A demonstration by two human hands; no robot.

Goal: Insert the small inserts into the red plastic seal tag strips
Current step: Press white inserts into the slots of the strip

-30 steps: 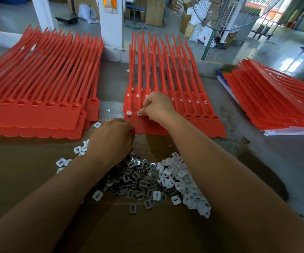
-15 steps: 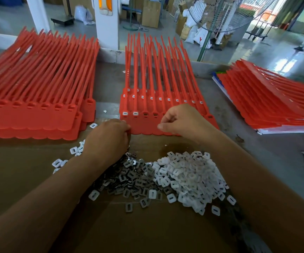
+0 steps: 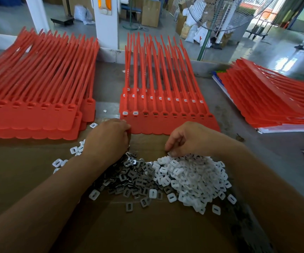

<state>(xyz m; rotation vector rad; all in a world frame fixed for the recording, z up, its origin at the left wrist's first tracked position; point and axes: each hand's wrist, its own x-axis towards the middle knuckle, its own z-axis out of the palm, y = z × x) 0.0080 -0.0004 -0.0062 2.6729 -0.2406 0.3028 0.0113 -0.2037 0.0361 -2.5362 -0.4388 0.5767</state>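
Note:
A sheet of joined red seal tag strips [image 3: 165,123] lies flat in the middle, on top of a stack of the same. Its two leftmost sockets hold white inserts [image 3: 125,113]; the others look dark. In front of it lie a heap of grey metal inserts [image 3: 134,178] and a heap of white plastic inserts [image 3: 193,179]. My left hand [image 3: 109,137] is curled, knuckles up, at the sheet's near left corner above the metal heap; its fingertips are hidden. My right hand [image 3: 189,137] dips its thumb and forefinger into the far edge of the white heap and pinches a white insert.
Everything rests on brown cardboard [image 3: 147,230] over a grey bench. More stacks of red strips lie at the left [image 3: 28,121] and at the right [image 3: 266,99]. A few stray white inserts [image 3: 74,149] lie left of my left wrist. A white pillar [image 3: 107,24] stands behind.
My right hand has left the second socket of the red sheet and come back down to the white heap. My left hand has hardly moved.

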